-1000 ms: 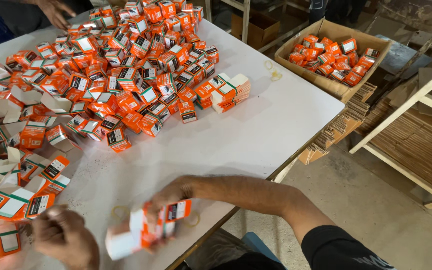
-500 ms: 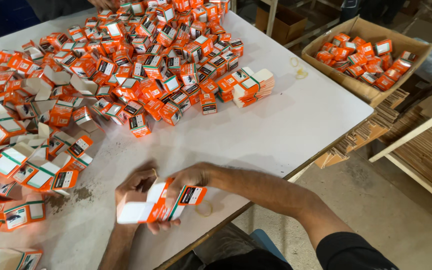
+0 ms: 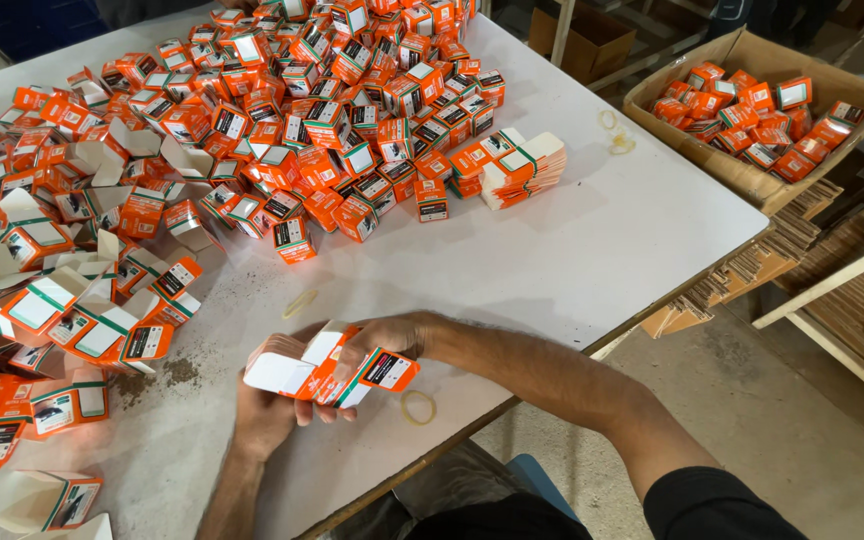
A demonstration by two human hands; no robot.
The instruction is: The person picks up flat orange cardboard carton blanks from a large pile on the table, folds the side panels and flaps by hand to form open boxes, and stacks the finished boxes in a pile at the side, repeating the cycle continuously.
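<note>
Near the front edge of the white tabletop (image 3: pixel 592 250), both hands meet over a small sheaf of flat orange-and-white cardboard cartons (image 3: pixel 327 365). A second ago the sheaf was held further left and lower in view, with the left hand apart from it; now the left hand (image 3: pixel 264 405) cups it from below, fingers curled around its white end, while the right hand (image 3: pixel 387 340) presses down on top, thumb and fingers pinching the orange end with the black label. Both hands have closed on the same bundle and squared it between them, just above the tabletop surface. A thin tan rubber band (image 3: pixel 418 407) lies loose just right of the bundle, touching nothing, and another pale rubber band (image 3: pixel 300 302) lies just beyond the hands. To the left sprawls a heap of half-opened orange cartons with white flaps (image 3: pixel 82 300); further back is a wide spread of folded-up small orange boxes (image 3: pixel 332 110), and at its right edge sits a banded stack of flat cartons (image 3: pixel 522 170). Off the tabletop to the far right stands a brown cardboard box (image 3: pixel 742 175) filled with more orange boxes.
</note>
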